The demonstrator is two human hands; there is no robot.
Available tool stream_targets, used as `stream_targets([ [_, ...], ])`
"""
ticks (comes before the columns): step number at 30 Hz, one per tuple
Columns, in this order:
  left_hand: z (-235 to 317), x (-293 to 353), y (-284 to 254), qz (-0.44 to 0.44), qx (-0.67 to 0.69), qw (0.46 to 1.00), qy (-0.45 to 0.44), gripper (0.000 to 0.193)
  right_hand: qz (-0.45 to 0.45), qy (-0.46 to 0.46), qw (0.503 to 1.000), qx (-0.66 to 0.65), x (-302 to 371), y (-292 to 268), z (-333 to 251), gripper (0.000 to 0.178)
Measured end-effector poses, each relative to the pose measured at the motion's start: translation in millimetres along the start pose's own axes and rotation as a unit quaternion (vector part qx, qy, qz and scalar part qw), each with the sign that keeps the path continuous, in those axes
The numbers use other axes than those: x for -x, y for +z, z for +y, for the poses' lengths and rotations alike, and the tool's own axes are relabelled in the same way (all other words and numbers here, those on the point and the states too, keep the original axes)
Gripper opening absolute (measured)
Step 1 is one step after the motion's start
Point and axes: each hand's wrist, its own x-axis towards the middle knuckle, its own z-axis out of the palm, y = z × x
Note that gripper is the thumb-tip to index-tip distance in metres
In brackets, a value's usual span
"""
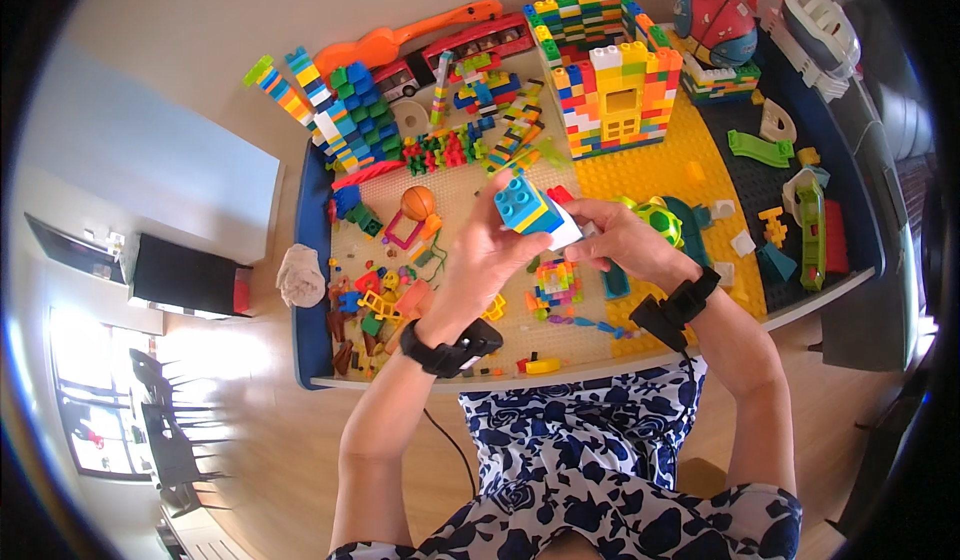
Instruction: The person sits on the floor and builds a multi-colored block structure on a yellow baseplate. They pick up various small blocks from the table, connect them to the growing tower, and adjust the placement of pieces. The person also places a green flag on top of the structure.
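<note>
Over the middle of the play table, my left hand is wrapped round a small stack of toy building blocks. Its end block is blue with studs, and yellow and white layers follow beneath. At the white end, my right hand has its thumb and fingers pinched together. A light block seems to sit in that pinch, though the fingertips partly cover it. A red piece shows just behind the stack. Below the hands lies a colourful block build, and a green ball-like toy is past my right fingers.
A tall open-topped block house stands at the back. Blue and multicoloured block towers rise at back left, near an orange toy guitar. Small loose toys cover the left side. A basketball and green slides are at the right.
</note>
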Motion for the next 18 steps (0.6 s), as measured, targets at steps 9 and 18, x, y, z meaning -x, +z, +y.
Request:
stream_targets([
  [9, -39, -36, -52, 0.125, -0.194, 0.971, -0.057, 0.032, 0.093, 0.027, 0.994, 0.057, 2, 1, -8, 0.029],
  [18, -79, -76, -112, 0.222, -0.390, 0.892, -0.043, 0.040, 0.071, 0.039, 0.996, 0.048, 2, 2, -11, 0.023],
])
